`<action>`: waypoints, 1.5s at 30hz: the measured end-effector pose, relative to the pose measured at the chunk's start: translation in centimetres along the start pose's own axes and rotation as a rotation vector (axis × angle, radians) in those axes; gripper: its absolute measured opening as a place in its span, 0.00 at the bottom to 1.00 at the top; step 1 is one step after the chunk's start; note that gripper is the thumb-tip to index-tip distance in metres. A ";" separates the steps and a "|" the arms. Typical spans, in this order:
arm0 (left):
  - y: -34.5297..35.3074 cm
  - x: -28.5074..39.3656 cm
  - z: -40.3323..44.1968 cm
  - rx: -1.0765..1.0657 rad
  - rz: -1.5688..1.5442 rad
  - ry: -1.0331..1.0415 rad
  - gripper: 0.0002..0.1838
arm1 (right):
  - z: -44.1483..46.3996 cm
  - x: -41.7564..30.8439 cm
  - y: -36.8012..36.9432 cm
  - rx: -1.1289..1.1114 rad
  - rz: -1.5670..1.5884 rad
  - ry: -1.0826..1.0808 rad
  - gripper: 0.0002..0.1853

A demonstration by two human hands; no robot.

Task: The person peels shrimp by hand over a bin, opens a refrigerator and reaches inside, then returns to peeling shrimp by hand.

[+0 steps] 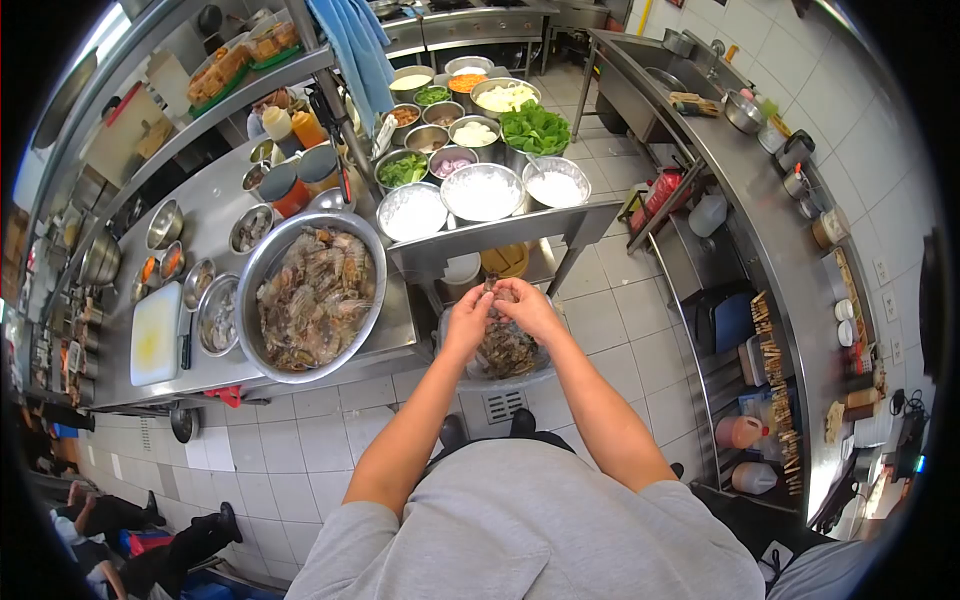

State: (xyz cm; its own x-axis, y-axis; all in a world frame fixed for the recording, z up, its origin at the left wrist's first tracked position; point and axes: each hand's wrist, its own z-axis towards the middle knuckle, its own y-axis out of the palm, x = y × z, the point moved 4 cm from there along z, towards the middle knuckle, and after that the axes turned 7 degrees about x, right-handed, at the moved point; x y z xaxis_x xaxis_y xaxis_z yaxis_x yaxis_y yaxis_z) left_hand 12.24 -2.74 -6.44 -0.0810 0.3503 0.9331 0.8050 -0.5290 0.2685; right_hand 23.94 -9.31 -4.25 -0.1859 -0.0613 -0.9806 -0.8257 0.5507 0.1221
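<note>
My left hand (pixel 467 322) and my right hand (pixel 530 308) meet in front of me, fingers pinched together on a small dark shrimp (pixel 490 284), mostly covered by the fingertips. Right below them is a plastic tub (pixel 520 382) with a dark heap of shrimp shells and heads (pixel 506 352) inside. To the left, a large metal bowl (pixel 262 352) piled with whole raw shrimp (pixel 318 295) sits at the edge of the steel counter. A smaller metal bowl (pixel 217 315) beside it contains pale, peeled-looking pieces.
A white cutting board (pixel 157 335) and a knife (pixel 186 342) lie on the left counter. Ahead, a steel stand (pixel 590 217) bears several containers of chopped ingredients and leafy greens (pixel 535 128). A sink counter (pixel 740 190) runs along the right. People sit at lower left.
</note>
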 end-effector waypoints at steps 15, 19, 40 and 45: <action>-0.5 -0.2 0.1 0.233 -0.442 -0.129 0.12 | -1.0 0.5 -0.2 -0.021 -0.439 -0.080 0.05; -0.2 0.2 0.1 0.183 -0.336 -0.044 0.11 | -1.8 -0.8 0.6 0.090 -0.651 -0.451 0.09; -1.6 1.7 0.3 0.193 -0.445 -0.178 0.14 | -1.1 1.8 -3.3 0.117 -0.731 -0.354 0.08; -1.9 1.4 -0.4 0.161 -0.337 -0.185 0.14 | -0.9 -0.2 -3.5 0.058 -0.747 -0.373 0.09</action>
State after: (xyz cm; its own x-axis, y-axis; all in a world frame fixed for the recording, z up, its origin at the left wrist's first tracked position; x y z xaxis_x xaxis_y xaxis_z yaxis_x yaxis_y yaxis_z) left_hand 10.40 -1.53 -5.53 -0.2609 0.6240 0.7366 0.8339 -0.2387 0.4976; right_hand 26.34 -11.96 -4.37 0.5964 -0.1530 -0.7880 -0.6313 0.5169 -0.5782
